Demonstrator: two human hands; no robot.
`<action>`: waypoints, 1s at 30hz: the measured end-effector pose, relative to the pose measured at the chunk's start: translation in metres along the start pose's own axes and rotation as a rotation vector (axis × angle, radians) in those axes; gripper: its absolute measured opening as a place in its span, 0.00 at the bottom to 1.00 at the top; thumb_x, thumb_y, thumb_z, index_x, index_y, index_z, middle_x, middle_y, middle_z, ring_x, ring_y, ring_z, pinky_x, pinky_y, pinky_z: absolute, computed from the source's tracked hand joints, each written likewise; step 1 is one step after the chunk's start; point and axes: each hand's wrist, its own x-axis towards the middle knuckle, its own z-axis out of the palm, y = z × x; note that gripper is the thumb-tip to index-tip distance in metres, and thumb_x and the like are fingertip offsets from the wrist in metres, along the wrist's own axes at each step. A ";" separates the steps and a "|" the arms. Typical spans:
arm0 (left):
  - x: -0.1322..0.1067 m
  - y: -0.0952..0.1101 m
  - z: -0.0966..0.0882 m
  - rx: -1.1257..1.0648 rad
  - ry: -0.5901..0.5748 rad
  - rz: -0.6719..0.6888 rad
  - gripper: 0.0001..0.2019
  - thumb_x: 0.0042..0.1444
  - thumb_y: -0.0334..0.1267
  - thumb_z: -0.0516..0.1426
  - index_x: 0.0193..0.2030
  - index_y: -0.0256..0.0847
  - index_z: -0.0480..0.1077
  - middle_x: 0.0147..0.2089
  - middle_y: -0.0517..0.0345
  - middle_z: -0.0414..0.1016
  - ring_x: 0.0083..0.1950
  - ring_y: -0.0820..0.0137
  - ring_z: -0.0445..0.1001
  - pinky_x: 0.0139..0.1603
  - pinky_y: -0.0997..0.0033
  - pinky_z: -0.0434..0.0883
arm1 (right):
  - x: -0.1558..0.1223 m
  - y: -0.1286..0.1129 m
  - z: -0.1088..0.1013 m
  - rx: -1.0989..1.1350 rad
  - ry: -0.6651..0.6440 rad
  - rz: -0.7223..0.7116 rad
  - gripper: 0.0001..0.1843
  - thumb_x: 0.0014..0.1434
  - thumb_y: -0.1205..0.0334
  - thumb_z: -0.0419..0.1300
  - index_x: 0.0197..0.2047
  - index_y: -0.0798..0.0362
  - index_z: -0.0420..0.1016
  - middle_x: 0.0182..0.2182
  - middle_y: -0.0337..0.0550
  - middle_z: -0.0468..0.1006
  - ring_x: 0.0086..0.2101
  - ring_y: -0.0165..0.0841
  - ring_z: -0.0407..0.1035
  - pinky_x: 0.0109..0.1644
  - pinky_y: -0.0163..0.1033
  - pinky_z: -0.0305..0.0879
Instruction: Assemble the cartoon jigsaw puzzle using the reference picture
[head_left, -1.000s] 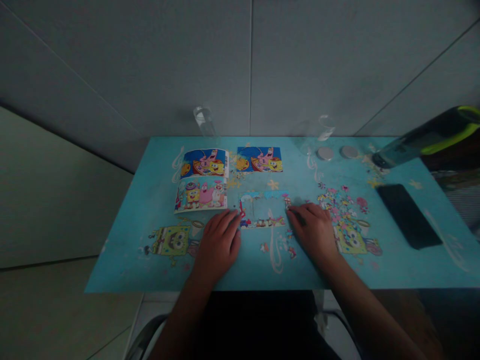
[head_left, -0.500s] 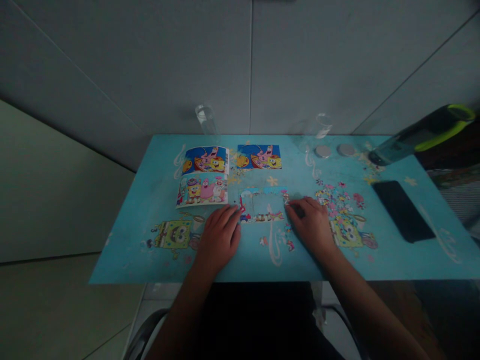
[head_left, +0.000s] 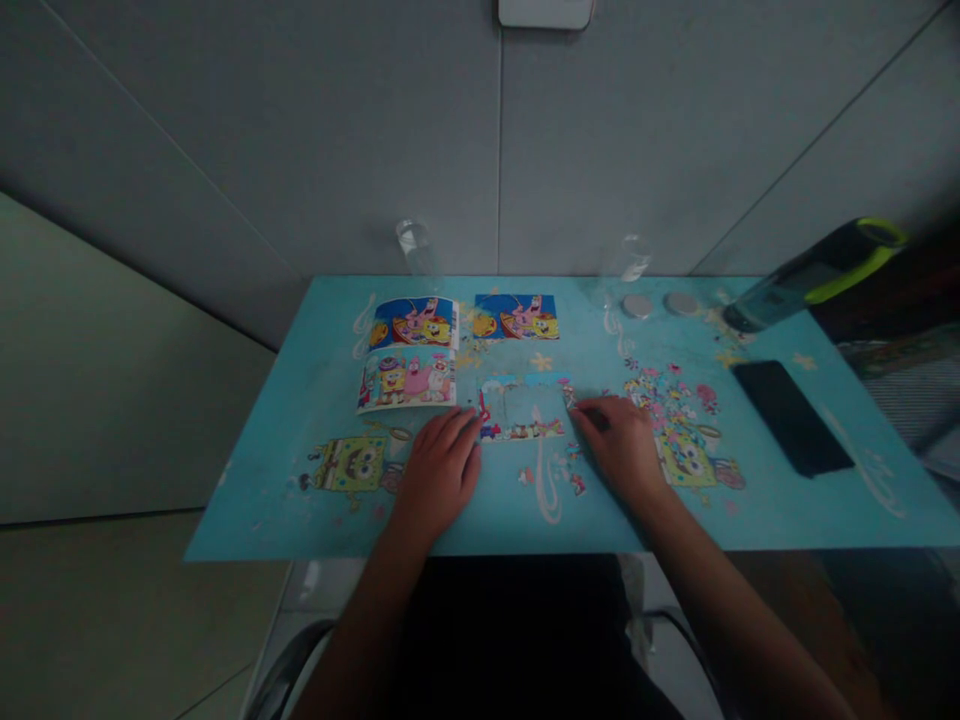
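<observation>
Left hand (head_left: 441, 470): laid palm down, fingers loosely extended, nothing seen gripped; tips set at the left edge of the puzzle border (head_left: 525, 432). Right hand (head_left: 619, 440): thumb and forefinger drawn close at the right edge; whether anything is pinched cannot be told. The two are held well apart. The puzzle border, a hollow rectangle, is placed between them, long axis run left to right, neither hand clearly nearer. Loose pieces (head_left: 577, 484): scattered on its near side, by the right hand. Piece heap (head_left: 660, 395): spread just right of that hand. Picture sheet (head_left: 409, 380): laid beyond the left hand. Picture card (head_left: 515, 316): placed beyond the border. Phone (head_left: 791, 415) and bottle (head_left: 810, 280): kept at far right. Table (head_left: 255, 500): blue, printed, backed by a grey wall (head_left: 375, 120).
</observation>
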 end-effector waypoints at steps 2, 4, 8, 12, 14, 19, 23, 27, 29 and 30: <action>0.000 0.000 0.000 -0.002 0.003 0.003 0.21 0.68 0.33 0.53 0.67 0.42 0.66 0.68 0.50 0.69 0.71 0.57 0.63 0.73 0.46 0.62 | 0.000 0.000 0.000 -0.004 0.003 -0.004 0.11 0.67 0.52 0.61 0.43 0.49 0.82 0.39 0.47 0.84 0.41 0.44 0.75 0.50 0.51 0.66; 0.000 -0.001 0.001 -0.004 0.008 0.006 0.21 0.68 0.33 0.53 0.67 0.42 0.66 0.69 0.50 0.69 0.71 0.57 0.64 0.73 0.46 0.62 | 0.000 0.000 0.000 -0.004 0.007 -0.004 0.11 0.67 0.52 0.61 0.42 0.49 0.82 0.39 0.47 0.84 0.41 0.44 0.75 0.50 0.51 0.66; 0.000 -0.001 0.001 -0.012 0.014 0.010 0.22 0.68 0.33 0.52 0.67 0.44 0.66 0.68 0.50 0.69 0.71 0.56 0.63 0.72 0.44 0.62 | -0.002 -0.001 -0.001 0.006 0.004 0.005 0.12 0.67 0.52 0.62 0.42 0.49 0.82 0.39 0.47 0.84 0.40 0.44 0.75 0.49 0.50 0.66; 0.000 0.000 0.000 -0.018 0.014 0.010 0.21 0.68 0.33 0.52 0.67 0.43 0.66 0.68 0.50 0.69 0.71 0.56 0.64 0.72 0.44 0.62 | -0.002 -0.002 -0.002 0.025 0.001 0.017 0.10 0.66 0.54 0.61 0.43 0.50 0.81 0.40 0.46 0.84 0.40 0.43 0.75 0.49 0.50 0.67; 0.000 0.000 0.000 -0.020 0.013 0.009 0.21 0.68 0.33 0.52 0.67 0.44 0.66 0.68 0.50 0.69 0.71 0.56 0.64 0.72 0.44 0.62 | -0.002 -0.002 -0.002 0.039 0.003 0.018 0.10 0.66 0.56 0.61 0.43 0.49 0.82 0.39 0.46 0.83 0.40 0.43 0.75 0.49 0.50 0.67; -0.001 0.000 0.000 -0.022 0.011 0.003 0.22 0.68 0.33 0.52 0.67 0.44 0.66 0.69 0.50 0.69 0.72 0.56 0.63 0.73 0.44 0.62 | 0.000 0.000 -0.001 0.043 0.011 0.015 0.10 0.66 0.57 0.60 0.43 0.50 0.82 0.38 0.46 0.84 0.39 0.43 0.75 0.48 0.49 0.67; 0.000 0.000 0.000 -0.021 0.005 0.001 0.22 0.68 0.33 0.52 0.67 0.43 0.66 0.68 0.50 0.69 0.71 0.57 0.63 0.73 0.44 0.62 | 0.001 -0.003 -0.004 0.012 0.031 0.019 0.13 0.68 0.57 0.57 0.47 0.51 0.81 0.39 0.48 0.84 0.39 0.43 0.75 0.48 0.48 0.67; 0.000 0.001 -0.001 -0.020 0.005 -0.001 0.21 0.68 0.33 0.52 0.67 0.43 0.66 0.68 0.50 0.69 0.71 0.56 0.64 0.73 0.44 0.62 | -0.001 -0.016 -0.006 -0.095 0.019 0.002 0.15 0.69 0.51 0.58 0.48 0.51 0.81 0.43 0.50 0.83 0.45 0.46 0.73 0.53 0.51 0.64; 0.001 0.001 -0.001 -0.021 0.007 -0.001 0.21 0.68 0.33 0.52 0.67 0.43 0.66 0.68 0.50 0.69 0.71 0.56 0.64 0.72 0.44 0.62 | -0.001 -0.021 -0.006 -0.143 -0.009 -0.017 0.15 0.69 0.49 0.59 0.46 0.50 0.82 0.43 0.50 0.82 0.47 0.48 0.72 0.54 0.52 0.63; 0.001 0.001 -0.001 -0.021 0.008 0.001 0.22 0.68 0.33 0.52 0.68 0.44 0.66 0.68 0.50 0.69 0.70 0.56 0.64 0.72 0.44 0.63 | 0.000 -0.022 -0.005 -0.156 -0.020 -0.023 0.15 0.69 0.50 0.59 0.44 0.49 0.82 0.43 0.50 0.82 0.47 0.48 0.72 0.54 0.53 0.63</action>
